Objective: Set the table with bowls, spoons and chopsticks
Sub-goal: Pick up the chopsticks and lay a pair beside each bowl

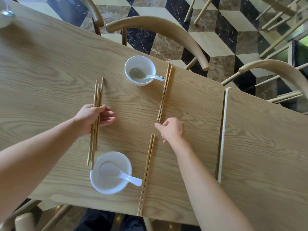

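Two white bowls stand on the wooden table (50, 67). The far bowl (140, 62) and the near bowl (100, 185) each hold a white spoon: far spoon (155, 77), near spoon (123, 176). A pair of chopsticks (165, 92) lies right of the far bowl; another pair (147, 174) lies right of the near bowl. My left hand (93, 118) grips a bundle of several chopsticks (97, 95) above the table. My right hand (171, 130) hovers just below the far pair's near end, fingers loosely curled, holding nothing.
Curved wooden chairs (166, 29) stand along the far side, another chair (273, 65) at the right. A second table (266, 147) abuts on the right with a narrow gap. A blurred glassy object (5, 15) sits at the top left corner. Chair parts show near the bottom left.
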Tool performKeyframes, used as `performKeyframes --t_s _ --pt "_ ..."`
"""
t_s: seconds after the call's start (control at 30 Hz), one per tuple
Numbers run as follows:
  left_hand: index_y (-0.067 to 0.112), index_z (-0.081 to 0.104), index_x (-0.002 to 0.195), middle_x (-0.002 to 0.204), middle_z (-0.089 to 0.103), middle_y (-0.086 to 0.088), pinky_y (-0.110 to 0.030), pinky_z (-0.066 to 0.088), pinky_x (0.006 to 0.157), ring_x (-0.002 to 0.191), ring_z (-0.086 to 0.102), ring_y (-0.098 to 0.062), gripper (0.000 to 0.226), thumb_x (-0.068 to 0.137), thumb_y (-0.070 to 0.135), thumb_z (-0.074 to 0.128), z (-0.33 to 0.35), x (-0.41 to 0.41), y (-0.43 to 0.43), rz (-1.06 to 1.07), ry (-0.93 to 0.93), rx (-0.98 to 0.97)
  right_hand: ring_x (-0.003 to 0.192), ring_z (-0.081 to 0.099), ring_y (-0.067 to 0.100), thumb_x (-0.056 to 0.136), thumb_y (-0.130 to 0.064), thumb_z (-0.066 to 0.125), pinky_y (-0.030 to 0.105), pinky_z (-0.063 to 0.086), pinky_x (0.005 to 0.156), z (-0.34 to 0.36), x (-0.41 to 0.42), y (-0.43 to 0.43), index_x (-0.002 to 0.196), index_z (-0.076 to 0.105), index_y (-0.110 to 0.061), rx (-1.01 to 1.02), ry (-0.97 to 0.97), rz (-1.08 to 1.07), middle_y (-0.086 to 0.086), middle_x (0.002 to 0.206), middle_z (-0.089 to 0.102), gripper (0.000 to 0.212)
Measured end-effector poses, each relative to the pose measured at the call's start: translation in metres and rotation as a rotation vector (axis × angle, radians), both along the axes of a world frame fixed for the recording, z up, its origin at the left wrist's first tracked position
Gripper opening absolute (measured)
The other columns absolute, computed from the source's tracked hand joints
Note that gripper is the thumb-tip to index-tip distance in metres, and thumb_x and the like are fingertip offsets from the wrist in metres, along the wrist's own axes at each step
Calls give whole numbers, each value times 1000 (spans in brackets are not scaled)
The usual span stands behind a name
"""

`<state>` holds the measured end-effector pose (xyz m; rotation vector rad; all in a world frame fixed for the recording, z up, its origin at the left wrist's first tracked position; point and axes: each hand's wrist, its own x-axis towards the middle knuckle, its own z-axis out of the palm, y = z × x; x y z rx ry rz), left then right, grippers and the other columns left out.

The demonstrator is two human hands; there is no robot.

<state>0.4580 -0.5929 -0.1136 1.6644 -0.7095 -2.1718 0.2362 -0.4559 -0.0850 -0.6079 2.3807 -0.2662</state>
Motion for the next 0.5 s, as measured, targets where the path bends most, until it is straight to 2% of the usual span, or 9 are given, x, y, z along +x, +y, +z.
performKeyframes --t_s 0.13,0.23,0.3,0.5 --pt "5 60 82 55 60 -5 -21 50 40 42 59 -14 29 103 21 52 -10 -1 -2 -42 -60 -57 72 70 31 68 -53 72 38 58 69 -13 24 33 67 50 -21 43 0 27 7 76 70 39" --pt "11 55 74 54 48 -1 -17 32 34 35 41 -11 37 99 38 58 -16 -1 -7 -90 -119 -129 81 61 25 75 -48 72 29 48 71 -17 35 49 76 53 -18 50 -1 98 4 86 68 36" --pt "13 52 73 50 45 1 -16 26 33 34 35 -10 40 94 44 63 -18 -2 -9 -116 -153 -150 80 54 22 78 -43 72 27 42 69 -18 42 57 80 54 -17 44 5 104 3 86 67 32" --pt "13 52 72 49 44 1 -16 24 32 33 33 -9 42 88 46 69 -20 -5 -10 -143 -170 -149 67 59 21 79 -30 70 26 40 58 -26 53 64 76 55 -16 -44 3 38 4 73 67 21"
